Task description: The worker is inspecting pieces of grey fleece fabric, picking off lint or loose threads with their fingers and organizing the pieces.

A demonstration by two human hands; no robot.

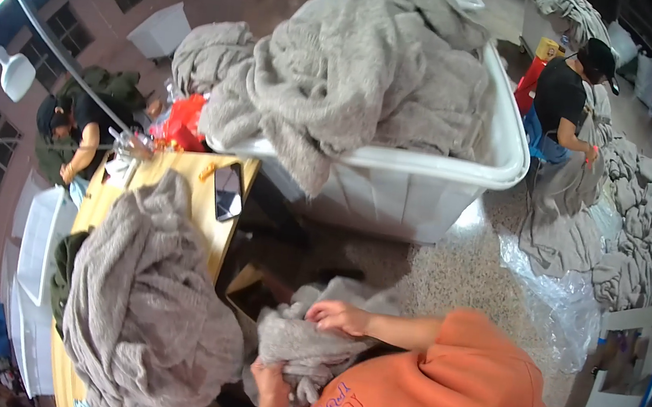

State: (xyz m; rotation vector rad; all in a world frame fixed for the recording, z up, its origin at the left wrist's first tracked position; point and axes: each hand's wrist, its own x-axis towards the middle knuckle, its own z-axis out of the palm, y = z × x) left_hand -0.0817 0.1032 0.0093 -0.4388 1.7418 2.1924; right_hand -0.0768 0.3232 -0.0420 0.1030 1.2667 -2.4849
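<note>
A bundle of grey fleecy fabric (304,345) hangs between my two hands, in front of my orange top. My left hand (270,377) is closed on its lower left edge, fingers partly buried in the folds. My right hand (340,317) grips the upper side of the same fabric, with its fingers bent over a fold. Just left of my hands, a large heap of similar grey fabric (155,304) covers much of the wooden table (212,169).
A black phone (227,193) lies near the table's far right corner. Ahead stands a big white bin (400,200) overfilled with grey fabric. One person (78,132) works at the far left, another (563,94) sits at the right, beside fabric piles (641,226) and clear plastic sheeting (550,304).
</note>
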